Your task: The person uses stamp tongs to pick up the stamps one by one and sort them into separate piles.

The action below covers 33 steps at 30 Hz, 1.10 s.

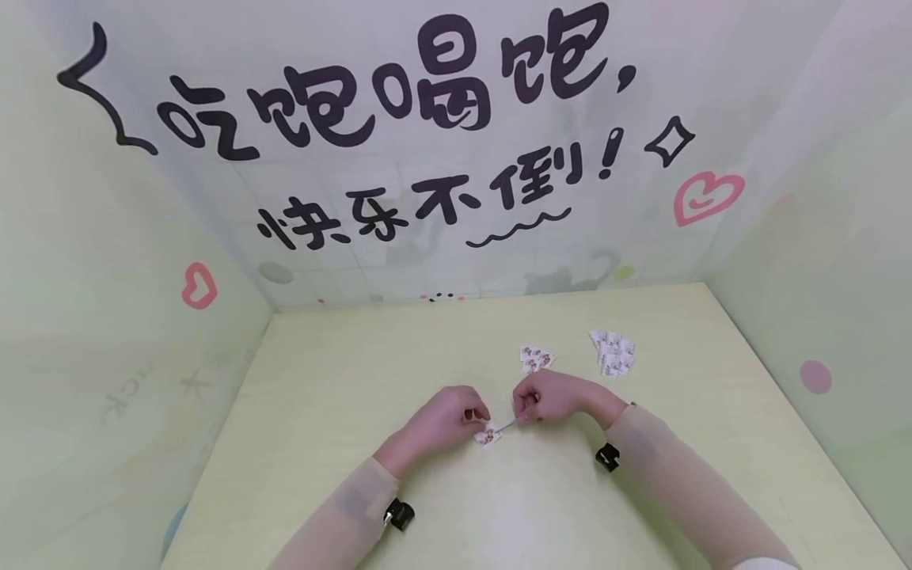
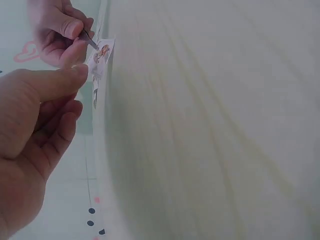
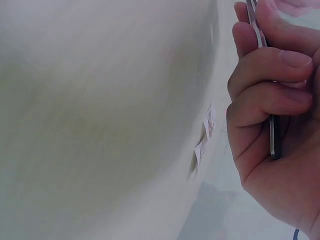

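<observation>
Between the hands, low over the table, is a small white printed paper piece with a reddish-brown picture on it. My left hand pinches its edge with thumb and fingertips; in the left wrist view the thumb overlaps the paper piece. From the other side my right hand grips slim metal tweezers, whose tip meets the paper. Seen from the right wrist, the fingers curl round the tweezers, and their back end shows at the palm.
Just beyond my right hand lies a small group of similar printed pieces. Farther right is another cluster of white pieces. The pale table meets a back wall with black lettering and has walls at both sides.
</observation>
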{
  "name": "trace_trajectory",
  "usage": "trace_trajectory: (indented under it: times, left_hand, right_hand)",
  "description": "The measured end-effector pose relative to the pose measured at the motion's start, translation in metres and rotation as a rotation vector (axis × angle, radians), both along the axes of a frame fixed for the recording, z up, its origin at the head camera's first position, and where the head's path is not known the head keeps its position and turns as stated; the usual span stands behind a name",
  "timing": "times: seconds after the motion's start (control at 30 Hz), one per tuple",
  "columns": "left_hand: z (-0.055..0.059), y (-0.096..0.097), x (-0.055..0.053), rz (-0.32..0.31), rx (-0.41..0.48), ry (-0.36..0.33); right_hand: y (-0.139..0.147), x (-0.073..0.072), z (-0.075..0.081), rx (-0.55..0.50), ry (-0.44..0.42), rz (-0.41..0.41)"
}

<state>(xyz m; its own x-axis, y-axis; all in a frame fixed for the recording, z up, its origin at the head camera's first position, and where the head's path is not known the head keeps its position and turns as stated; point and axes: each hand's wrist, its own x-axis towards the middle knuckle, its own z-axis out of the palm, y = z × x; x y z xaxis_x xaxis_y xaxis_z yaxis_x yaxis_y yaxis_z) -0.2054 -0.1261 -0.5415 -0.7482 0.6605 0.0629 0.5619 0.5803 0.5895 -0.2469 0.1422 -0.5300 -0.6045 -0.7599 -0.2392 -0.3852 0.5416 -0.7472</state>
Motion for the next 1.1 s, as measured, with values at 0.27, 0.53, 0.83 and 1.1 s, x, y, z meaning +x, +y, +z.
trace_trajectory:
  times: [0.27,0.53,0.83,1.1]
  left_hand:
    - [-0.002,0.004,-0.003,-0.128,-0.096,0.002]
    - [-0.007,0.007,-0.001,0.013,-0.064,-0.085]
    - [-0.01,0.011,0.005,0.217,-0.04,-0.136]
    - [-0.011,0.014,0.006,0.262,-0.038,-0.136]
  right_hand:
    - [-0.011,-0.01,0.004,0.093,0.046,0.006]
    - [-0.009,-0.009,-0.002,0.08,0.012,-0.064]
    - [-0.007,0.021,-0.013,0.004,-0.044,-0.256]
    - [-0.01,0.041,-0.014,-0.01,-0.063,-0.349]
